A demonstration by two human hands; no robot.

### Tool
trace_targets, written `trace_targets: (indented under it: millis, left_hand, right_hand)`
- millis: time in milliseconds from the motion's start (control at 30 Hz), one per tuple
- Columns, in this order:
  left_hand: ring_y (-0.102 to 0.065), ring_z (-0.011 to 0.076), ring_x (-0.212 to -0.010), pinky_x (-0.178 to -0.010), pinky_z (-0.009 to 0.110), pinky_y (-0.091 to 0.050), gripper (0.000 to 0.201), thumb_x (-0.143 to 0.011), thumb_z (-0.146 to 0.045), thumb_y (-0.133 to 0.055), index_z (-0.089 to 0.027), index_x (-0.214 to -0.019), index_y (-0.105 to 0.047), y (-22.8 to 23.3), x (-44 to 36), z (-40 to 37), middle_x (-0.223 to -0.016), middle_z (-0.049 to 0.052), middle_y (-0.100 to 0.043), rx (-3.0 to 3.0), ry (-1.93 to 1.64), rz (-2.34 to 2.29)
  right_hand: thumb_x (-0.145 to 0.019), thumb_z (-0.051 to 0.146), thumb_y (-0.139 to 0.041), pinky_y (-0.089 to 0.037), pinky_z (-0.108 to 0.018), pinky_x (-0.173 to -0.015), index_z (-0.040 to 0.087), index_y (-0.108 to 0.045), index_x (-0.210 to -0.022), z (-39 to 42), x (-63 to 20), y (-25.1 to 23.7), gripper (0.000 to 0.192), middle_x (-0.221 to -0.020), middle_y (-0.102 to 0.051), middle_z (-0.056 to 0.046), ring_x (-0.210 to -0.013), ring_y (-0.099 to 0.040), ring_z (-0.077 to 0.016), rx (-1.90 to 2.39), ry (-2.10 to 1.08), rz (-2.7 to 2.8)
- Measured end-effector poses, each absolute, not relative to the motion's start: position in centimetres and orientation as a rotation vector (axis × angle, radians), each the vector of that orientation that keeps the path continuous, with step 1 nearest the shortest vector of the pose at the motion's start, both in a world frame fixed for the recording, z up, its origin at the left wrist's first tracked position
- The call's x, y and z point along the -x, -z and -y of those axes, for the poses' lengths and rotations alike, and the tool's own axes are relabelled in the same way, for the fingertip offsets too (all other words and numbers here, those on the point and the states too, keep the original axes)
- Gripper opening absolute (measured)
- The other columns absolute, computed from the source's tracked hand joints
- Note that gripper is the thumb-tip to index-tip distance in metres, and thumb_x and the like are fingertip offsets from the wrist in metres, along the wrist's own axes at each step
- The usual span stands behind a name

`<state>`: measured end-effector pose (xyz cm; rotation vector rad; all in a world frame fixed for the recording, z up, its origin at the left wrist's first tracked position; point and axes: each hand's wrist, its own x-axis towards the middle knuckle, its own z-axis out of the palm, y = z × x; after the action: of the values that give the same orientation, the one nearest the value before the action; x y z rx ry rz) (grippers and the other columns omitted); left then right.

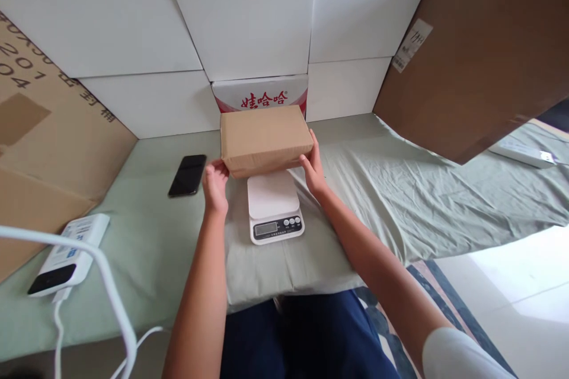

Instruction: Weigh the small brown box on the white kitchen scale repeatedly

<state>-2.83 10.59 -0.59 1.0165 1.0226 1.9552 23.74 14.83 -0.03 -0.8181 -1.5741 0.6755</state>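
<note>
A black phone point(187, 176) lies just left of the left hand point(216, 185), which grasps the near left corner of a brown carton point(265, 137). The carton bridges both hands, a white scale point(272, 198) on their near side; the right hand point(315, 167) clasps the carton's right end, creased green cloth point(395, 189) spreading to its right

A closed brown cardboard box point(267, 136), long side running left to right, hides the far edge of a white digital kitchen scale point(272, 196); contact is unclear. The scale lies flat, grey display point(266, 228) and three round buttons point(292, 222) nearest the viewer.
</note>
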Motion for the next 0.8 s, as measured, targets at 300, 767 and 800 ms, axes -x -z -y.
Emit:
trace_targets:
  millis: [300, 767, 800]
  left_hand:
    - [-0.067, 0.023, -0.089, -0.079, 0.035, -0.053, 0.066, -0.076, -0.086, -0.063, -0.026, -0.103, -0.067, 1.9, 1.3, -0.1, -0.093, 0.006, -0.068, -1.094, -1.925, -1.064]
    - [-0.07, 0.0312, -0.114, -0.098, 0.045, -0.054, 0.076, -0.078, -0.089, -0.056, -0.026, -0.12, -0.067, 3.0, 1.1, 0.8, -0.117, 0.013, -0.072, -1.142, -1.876, -1.11]
    - [-0.07, 0.0311, -0.114, -0.098, 0.045, -0.054, 0.076, -0.078, -0.089, -0.056, -0.026, -0.12, -0.068, 3.0, 1.1, 0.8, -0.117, 0.013, -0.072, -1.137, -1.877, -1.106]
  right_hand:
    - [-0.1, 0.071, -0.042, -0.028, -0.061, -0.133, 0.034, -0.016, -0.169, -5.0, -26.2, 1.7, 0.082, -0.173, -0.031, -0.009, -0.162, -0.028, -0.035, 0.897, -0.541, 1.652]
    - [-0.099, 0.07, -0.045, -0.036, -0.058, -0.128, 0.031, -0.021, -0.168, -4.3, -26.0, 1.4, 0.083, -0.171, -0.035, -0.011, -0.158, -0.034, -0.0354, 0.922, -0.655, 1.608]
    - [-0.099, 0.07, -0.045, -0.038, -0.058, -0.126, 0.031, -0.022, -0.168, -4.2, -26.0, 1.4, 0.083, -0.17, -0.035, -0.011, -0.157, -0.035, -0.0354, 0.919, -0.656, 1.606]
